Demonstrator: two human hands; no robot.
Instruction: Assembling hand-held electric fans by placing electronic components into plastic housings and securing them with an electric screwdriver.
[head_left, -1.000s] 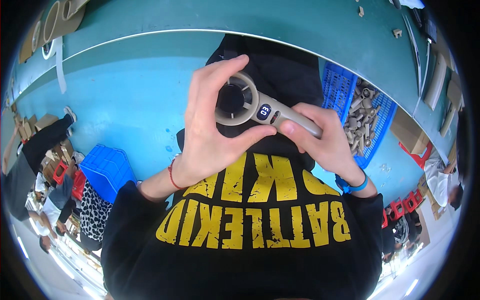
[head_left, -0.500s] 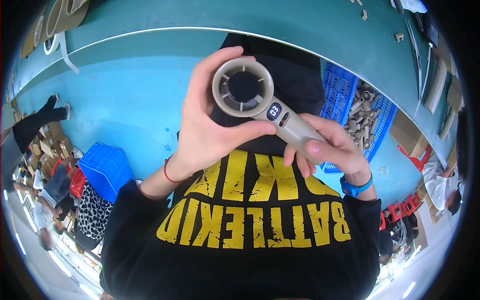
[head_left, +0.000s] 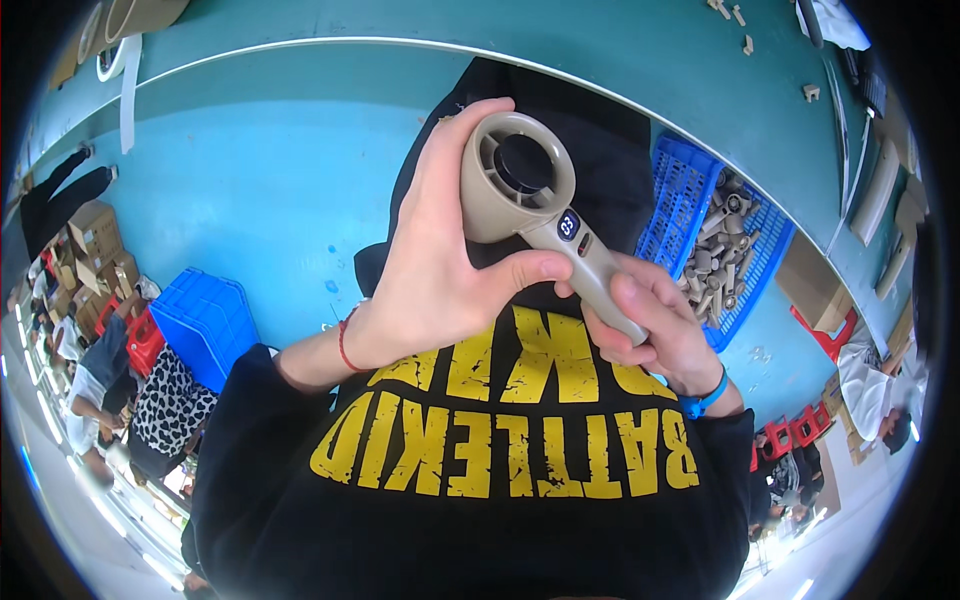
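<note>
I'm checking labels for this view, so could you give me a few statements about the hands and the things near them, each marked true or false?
1. The left hand is at the round head of the handheld fan. True.
2. The right hand holds nothing. False: it grips the fan's handle.
3. The small display is dark. False: it is lit.
4. The fan is held clear of the green table. True.
5. The blue mesh basket on the person's right holds nothing. False: many beige parts lie in it.
</note>
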